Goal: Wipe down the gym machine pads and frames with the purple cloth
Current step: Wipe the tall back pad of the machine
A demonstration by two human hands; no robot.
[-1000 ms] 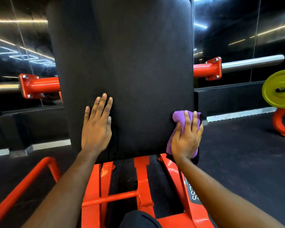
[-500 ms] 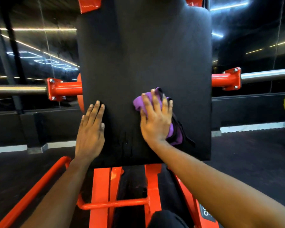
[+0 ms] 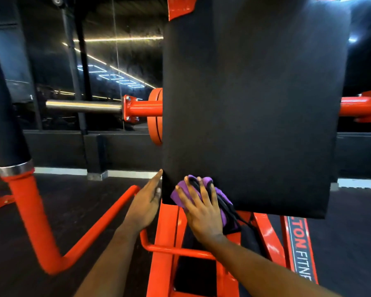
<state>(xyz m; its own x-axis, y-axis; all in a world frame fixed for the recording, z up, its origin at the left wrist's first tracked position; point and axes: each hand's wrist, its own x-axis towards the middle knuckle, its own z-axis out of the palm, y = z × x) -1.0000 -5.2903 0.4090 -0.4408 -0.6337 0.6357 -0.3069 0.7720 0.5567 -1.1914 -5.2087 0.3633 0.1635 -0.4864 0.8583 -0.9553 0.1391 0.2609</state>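
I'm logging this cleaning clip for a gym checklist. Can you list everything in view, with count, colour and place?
black pad: one, black, upright, centre and right of view.
purple cloth: one, purple, on the pad's lower left corner, under the right hand.
orange frame: one, orange, rails below the pad, bent tube at left.
steel bar: one, silver, left of the pad.
orange disc: one, orange, behind the pad's left edge.
padded post: one, black with a silver collar, far left.
floor: one, black, around the machine.
left hand: one, flat against the pad's left edge.
right hand: one, fingers spread, pressing the cloth to the pad.
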